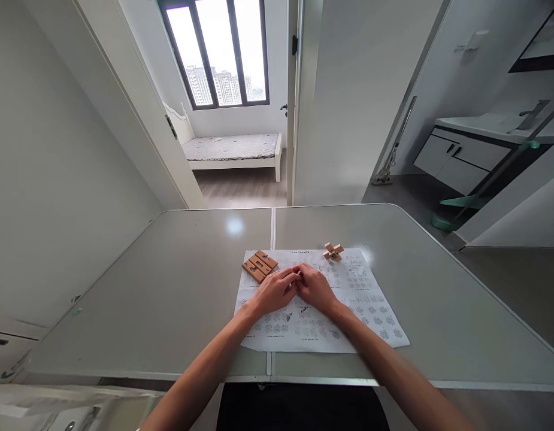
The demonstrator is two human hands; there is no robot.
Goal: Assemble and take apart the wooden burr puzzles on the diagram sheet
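My left hand [275, 291] and my right hand [315, 288] meet fingertip to fingertip over a printed sheet [371, 299]. The fingers of both are curled and pressed together; whatever they may hold is hidden behind them. Just beyond my left hand, three flat wooden puzzle pieces [259, 265] with cut-outs lie side by side on the sheet's far left corner. A small wooden interlocking puzzle [333, 252], its bars crossing, stands at the sheet's far edge, beyond my right hand. Rows of small diagrams cover the paper.
The sheet rests on a grey-green table [191, 287] with a metal-trimmed edge and a seam down its middle. Past the table are a doorway to a bed [234, 148], a white door [357, 102], and a mop [396, 143] by a washbasin cabinet [465, 152].
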